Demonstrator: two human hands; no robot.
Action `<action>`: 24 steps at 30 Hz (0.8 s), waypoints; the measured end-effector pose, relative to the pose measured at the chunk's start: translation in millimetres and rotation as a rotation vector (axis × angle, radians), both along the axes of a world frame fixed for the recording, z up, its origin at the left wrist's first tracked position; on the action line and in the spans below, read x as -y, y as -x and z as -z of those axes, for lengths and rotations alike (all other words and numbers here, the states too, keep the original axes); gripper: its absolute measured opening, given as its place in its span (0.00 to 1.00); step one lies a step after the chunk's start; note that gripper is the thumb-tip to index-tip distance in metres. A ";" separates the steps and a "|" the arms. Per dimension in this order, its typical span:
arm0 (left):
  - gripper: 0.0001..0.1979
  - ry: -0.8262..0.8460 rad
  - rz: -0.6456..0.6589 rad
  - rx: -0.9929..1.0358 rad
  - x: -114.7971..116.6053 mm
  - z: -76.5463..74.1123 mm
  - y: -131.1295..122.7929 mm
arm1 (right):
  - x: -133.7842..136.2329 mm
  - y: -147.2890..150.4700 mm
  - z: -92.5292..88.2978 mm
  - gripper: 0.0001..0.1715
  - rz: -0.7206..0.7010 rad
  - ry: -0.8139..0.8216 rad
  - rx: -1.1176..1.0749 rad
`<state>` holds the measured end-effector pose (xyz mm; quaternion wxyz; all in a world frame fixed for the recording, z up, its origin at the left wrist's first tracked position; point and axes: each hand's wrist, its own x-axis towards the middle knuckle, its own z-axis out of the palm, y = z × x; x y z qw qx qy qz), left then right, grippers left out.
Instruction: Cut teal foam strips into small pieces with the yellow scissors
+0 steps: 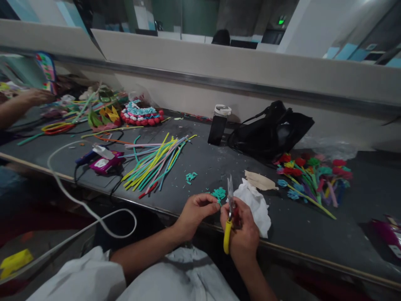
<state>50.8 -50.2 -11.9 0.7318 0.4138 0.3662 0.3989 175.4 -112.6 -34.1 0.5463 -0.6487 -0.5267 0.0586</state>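
The right hand point(242, 225) clamps its fingers on scissors point(231, 205), likely light, stiff, best held by the yellow handle point(227, 238); the left hand point(194, 214) pinches its fingertips together.

Angles left forearm point(150, 248) forward and rightward, right forearm point(255, 278) forward and leftward; pinches with left hand point(197, 213), thumb point(210, 210) toward forefinger point(205, 198); curls right hand point(244, 225) into a grip (nearly meeting at the fingertips point(217, 206)).
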 end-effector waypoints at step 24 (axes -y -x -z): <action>0.07 -0.175 -0.081 0.032 -11.9 -5.2 11.4 | 33.7 -30.5 24.2 0.16 -0.151 0.188 0.460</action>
